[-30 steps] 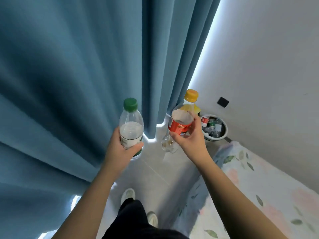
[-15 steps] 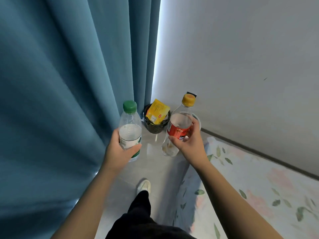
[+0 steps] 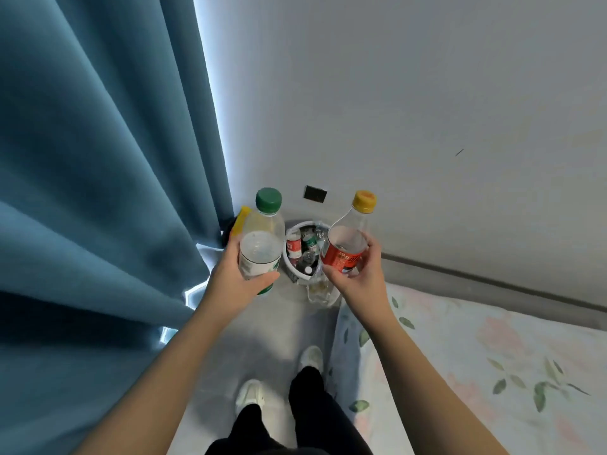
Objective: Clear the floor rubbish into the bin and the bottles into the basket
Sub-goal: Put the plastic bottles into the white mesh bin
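Note:
My left hand (image 3: 238,277) grips a clear bottle with a green cap (image 3: 261,238), held upright. My right hand (image 3: 356,274) grips a clear bottle with a yellow cap and red label (image 3: 348,244), tilted slightly right. Between and below the two bottles stands a white basket (image 3: 289,267) on the floor by the wall, with several bottles inside it. Behind my left hand a dark bin (image 3: 226,234) is mostly hidden; a yellow packet (image 3: 241,218) pokes out of it.
A blue curtain (image 3: 98,192) hangs along the left. A bed with a floral sheet (image 3: 476,372) fills the right, leaving a narrow strip of floor (image 3: 262,339) where my feet stand. A grey wall (image 3: 394,110) with a dark socket (image 3: 314,193) is ahead.
The view has swung and come closer to the corner. The white basket now shows between the two bottles, and the bin has slipped behind my left hand. Both hands keep their bottles.

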Demonstrator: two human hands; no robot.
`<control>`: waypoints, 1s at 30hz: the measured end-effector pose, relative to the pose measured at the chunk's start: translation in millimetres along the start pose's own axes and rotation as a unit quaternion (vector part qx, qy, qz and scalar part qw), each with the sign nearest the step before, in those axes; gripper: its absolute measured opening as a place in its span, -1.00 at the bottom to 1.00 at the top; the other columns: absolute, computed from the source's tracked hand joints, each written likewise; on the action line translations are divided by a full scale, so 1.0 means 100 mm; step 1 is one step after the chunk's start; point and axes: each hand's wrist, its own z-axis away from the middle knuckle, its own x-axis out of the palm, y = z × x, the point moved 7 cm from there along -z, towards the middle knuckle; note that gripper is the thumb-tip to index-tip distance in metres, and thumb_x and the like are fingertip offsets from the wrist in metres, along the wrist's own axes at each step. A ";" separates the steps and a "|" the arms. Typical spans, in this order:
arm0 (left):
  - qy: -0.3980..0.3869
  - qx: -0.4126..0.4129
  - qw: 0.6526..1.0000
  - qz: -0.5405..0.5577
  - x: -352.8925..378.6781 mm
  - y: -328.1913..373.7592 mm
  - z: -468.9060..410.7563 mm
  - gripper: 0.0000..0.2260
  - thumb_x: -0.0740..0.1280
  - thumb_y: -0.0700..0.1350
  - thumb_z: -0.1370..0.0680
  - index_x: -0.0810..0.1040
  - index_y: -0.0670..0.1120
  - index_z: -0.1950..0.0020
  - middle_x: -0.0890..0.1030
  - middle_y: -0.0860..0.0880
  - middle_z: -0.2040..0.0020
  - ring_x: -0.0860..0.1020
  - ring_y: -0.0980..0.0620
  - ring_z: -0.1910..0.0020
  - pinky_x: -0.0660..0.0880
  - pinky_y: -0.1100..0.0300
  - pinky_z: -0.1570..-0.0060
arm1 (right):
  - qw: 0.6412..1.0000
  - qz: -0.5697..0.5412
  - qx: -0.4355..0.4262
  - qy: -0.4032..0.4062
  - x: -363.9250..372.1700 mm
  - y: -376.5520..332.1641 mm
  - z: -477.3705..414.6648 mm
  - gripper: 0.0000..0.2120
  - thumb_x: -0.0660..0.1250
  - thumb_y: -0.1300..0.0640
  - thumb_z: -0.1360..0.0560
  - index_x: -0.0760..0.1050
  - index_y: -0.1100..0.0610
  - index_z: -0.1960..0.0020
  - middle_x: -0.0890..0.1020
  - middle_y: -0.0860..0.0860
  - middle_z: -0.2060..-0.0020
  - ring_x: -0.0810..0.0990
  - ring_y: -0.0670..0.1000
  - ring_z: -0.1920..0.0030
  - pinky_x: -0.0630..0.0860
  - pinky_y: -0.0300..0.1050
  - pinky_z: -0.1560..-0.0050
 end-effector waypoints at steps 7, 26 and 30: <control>0.006 -0.057 0.998 -0.015 0.75 -0.08 -0.80 -0.39 0.59 -0.08 -0.30 0.37 0.19 -0.21 0.50 0.02 -0.21 0.52 0.02 -0.14 0.49 0.04 -0.15 | 0.998 0.007 0.053 -0.028 -0.29 0.54 -1.01 -0.32 0.55 0.20 -0.35 0.24 -0.24 -0.23 0.52 -0.20 -0.09 0.59 -0.20 -0.07 0.55 -0.11 -0.14; -0.081 -0.279 0.957 -0.022 2.76 -2.64 -3.16 -0.46 0.55 -0.19 -0.37 0.40 -0.02 -0.27 0.54 0.09 -0.04 0.52 0.07 -0.05 0.41 0.20 -0.02 | 0.966 0.088 0.234 -0.072 0.24 3.81 -3.33 -0.33 0.49 0.33 -0.37 0.21 0.07 -0.33 0.49 -0.16 0.02 0.55 -0.19 0.06 0.47 -0.43 0.18; -0.074 -0.312 0.946 -0.043 2.96 -3.23 -3.25 -0.45 0.55 -0.20 -0.36 0.38 -0.07 -0.26 0.53 0.02 -0.08 0.49 0.05 -0.05 0.42 0.18 0.01 | 0.957 0.104 0.264 -0.066 0.32 4.47 -3.32 -0.29 0.50 0.31 -0.36 0.18 0.08 -0.35 0.50 -0.12 0.02 0.58 -0.09 0.05 0.50 -0.33 0.18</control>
